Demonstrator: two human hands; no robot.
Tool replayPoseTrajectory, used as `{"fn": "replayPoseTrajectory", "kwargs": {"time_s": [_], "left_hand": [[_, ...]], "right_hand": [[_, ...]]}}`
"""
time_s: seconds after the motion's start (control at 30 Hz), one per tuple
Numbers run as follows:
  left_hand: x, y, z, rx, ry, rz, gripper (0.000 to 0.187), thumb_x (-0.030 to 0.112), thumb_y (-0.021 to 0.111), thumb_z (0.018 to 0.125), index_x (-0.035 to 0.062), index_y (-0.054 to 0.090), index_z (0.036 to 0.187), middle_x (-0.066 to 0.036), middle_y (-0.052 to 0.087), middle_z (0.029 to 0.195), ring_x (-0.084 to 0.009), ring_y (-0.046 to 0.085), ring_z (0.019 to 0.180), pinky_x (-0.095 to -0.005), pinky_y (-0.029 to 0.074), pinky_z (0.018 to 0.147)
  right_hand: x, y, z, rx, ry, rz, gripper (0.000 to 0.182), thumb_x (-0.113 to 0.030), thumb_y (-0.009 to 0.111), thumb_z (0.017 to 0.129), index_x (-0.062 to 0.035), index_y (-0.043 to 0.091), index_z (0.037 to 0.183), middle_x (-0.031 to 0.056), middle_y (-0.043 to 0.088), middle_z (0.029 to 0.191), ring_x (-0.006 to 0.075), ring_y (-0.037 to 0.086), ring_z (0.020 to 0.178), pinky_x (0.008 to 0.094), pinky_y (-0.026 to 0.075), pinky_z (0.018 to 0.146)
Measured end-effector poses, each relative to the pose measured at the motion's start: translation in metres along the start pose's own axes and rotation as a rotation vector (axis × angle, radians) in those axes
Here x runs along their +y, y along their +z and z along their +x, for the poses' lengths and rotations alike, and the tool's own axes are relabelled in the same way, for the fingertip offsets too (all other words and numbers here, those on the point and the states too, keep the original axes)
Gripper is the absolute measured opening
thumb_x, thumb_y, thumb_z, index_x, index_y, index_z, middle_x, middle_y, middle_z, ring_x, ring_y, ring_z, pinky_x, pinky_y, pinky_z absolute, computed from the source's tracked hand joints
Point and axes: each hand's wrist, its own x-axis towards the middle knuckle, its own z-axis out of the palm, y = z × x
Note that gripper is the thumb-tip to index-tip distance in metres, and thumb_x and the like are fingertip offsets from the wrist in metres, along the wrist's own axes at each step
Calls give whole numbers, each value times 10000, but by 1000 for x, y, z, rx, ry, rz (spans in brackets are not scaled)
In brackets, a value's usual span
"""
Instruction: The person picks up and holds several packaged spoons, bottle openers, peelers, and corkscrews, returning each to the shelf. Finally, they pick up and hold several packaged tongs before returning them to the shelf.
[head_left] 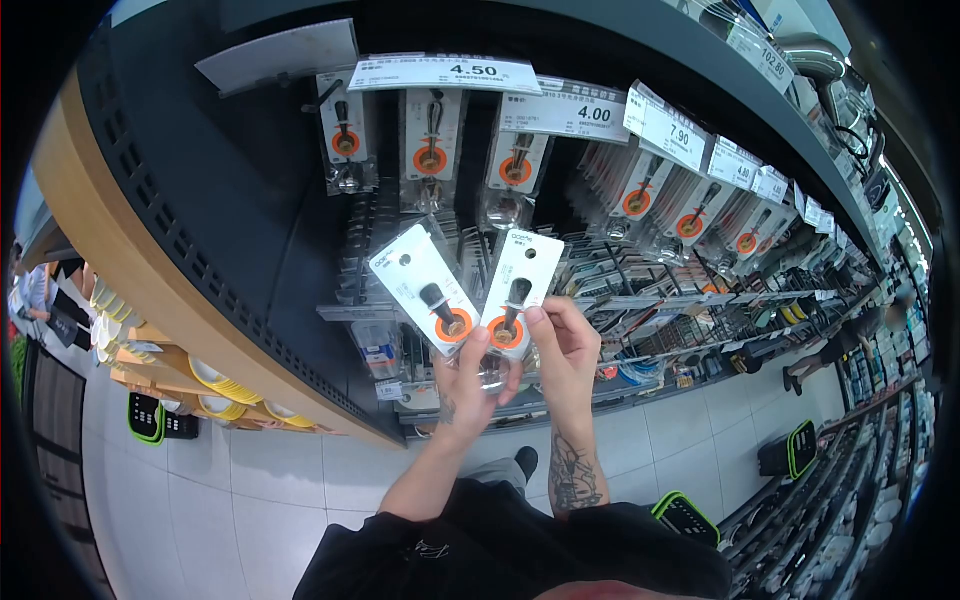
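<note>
Two white carded blister packs are held up side by side in front of a shop rack. Each card shows a dark-handled tool and an orange circle; the tool's exact kind is too small to tell. My left hand (466,388) is closed on the lower end of the left blister pack (412,272), thumb on its front. My right hand (566,350) pinches the right blister pack (530,262) along its right edge. Their lower ends meet near my left fingers, and clear plastic shows below them. Similar packs (432,140) hang on hooks just behind.
Price tags (445,73) line the upper shelf edge, with more hanging packs (690,215) to the right. A wooden shelf end (200,300) stands at left, near yellow-rimmed bowls (215,378). Baskets (688,515) sit on the tiled floor (280,470). Another person (840,340) is at far right.
</note>
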Motion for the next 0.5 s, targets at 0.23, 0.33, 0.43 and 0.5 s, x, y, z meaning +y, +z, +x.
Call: {"fn": "replayPoseTrajectory", "kwargs": {"time_s": [0.23,0.33,0.43,0.5], "left_hand": [[-3,4,0,-4,0,18,331,257,460,982,-49,516,1093,-136,593,705,-165,533,456,-239,357,336],[-6,5,0,-15,10,17,331,251,450,983,-51,521,1099,-137,594,711,-164,535,459,-241,358,339],[-9,4,0,-24,32,9,325,239,447,982,-50,517,1111,-144,600,741,-171,546,471,-247,367,339],[-9,3,0,-31,42,0,320,231,449,980,-49,511,1122,-149,604,762,-179,557,480,-254,376,339]], "right_hand": [[2,-4,-1,23,55,95,116,-75,586,961,32,584,1003,56,655,890,48,573,799,202,469,646],[-1,-8,-3,-28,142,171,107,-77,576,963,28,553,963,66,646,870,42,563,695,193,462,494],[-7,-2,-4,-17,154,232,115,-77,569,963,27,534,929,71,635,843,41,533,587,196,435,387],[-2,0,-1,28,87,195,113,-77,577,959,24,539,924,66,634,833,38,533,590,188,415,392]]}}
